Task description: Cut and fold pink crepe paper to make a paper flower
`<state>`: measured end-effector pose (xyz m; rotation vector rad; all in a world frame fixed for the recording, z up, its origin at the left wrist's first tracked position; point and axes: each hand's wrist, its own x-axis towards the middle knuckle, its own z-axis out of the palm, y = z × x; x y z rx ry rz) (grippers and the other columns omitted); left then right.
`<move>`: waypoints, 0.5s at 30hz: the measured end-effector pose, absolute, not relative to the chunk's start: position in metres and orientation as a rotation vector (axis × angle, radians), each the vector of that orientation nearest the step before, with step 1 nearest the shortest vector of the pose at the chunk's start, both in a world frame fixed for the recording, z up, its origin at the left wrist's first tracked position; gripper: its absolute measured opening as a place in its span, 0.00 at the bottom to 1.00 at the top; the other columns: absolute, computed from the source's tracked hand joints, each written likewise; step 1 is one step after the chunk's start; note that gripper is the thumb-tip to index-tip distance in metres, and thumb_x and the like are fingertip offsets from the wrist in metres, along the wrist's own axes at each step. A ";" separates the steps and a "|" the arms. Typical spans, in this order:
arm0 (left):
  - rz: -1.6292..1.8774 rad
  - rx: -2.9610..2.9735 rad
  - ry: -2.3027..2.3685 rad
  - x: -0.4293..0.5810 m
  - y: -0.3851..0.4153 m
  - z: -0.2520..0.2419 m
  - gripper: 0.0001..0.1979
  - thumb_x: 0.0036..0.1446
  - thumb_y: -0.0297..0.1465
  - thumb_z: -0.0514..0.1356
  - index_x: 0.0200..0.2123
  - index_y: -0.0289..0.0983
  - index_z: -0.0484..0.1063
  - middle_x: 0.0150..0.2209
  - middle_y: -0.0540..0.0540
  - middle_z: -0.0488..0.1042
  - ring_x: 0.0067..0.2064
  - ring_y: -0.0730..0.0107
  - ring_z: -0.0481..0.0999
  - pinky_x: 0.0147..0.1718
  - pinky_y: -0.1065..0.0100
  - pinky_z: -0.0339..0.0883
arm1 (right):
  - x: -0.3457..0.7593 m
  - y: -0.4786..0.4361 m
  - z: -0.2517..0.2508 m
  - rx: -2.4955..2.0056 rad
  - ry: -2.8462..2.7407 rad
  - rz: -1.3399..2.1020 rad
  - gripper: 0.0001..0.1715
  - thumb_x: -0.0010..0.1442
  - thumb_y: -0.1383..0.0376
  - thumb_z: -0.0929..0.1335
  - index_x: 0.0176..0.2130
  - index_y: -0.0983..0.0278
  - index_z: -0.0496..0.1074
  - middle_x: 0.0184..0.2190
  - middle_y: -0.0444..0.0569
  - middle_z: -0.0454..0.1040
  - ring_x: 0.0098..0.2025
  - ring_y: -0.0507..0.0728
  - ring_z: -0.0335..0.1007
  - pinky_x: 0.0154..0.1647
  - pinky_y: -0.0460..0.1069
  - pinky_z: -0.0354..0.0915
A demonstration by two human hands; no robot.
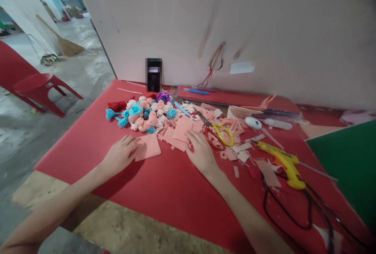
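Two flat palms: left hand [119, 155] on pink square [148, 147], right hand [201, 152] on pink stack [179, 129] (grips apart)

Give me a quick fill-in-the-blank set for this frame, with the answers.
1. The left hand rests on a ____ square paper sheet.
2. The metal scissors beside the right hand have one red handle loop and one ____ loop.
3. The flat board on the red table cover is ____.
Missing words: pink; yellow; green.

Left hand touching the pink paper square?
Touching. Head view: left hand lies flat, fingertips overlapping the left edge of the pink paper square; no gap shows.
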<state>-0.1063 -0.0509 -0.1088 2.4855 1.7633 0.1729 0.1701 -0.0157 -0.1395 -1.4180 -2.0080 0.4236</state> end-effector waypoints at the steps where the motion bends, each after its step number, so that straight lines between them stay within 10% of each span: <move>1: 0.237 2.571 1.623 -0.105 -0.052 -0.115 0.14 0.60 0.28 0.45 0.43 0.35 0.69 0.43 0.38 0.72 0.44 0.58 0.72 0.41 0.61 0.67 | 0.168 -0.011 -0.143 -1.418 -2.036 0.411 0.22 0.50 0.72 0.60 0.45 0.69 0.70 0.49 0.59 0.71 0.53 0.64 0.63 0.56 0.59 0.58; 15: 0.406 2.613 1.128 -0.097 -0.062 -0.126 0.14 0.63 0.27 0.46 0.40 0.37 0.71 0.40 0.45 0.74 0.42 0.66 0.72 0.43 0.63 0.63 | 0.184 0.005 -0.132 -1.548 -1.670 0.288 0.22 0.58 0.64 0.55 0.38 0.70 0.72 0.27 0.52 0.75 0.28 0.57 0.71 0.29 0.50 0.66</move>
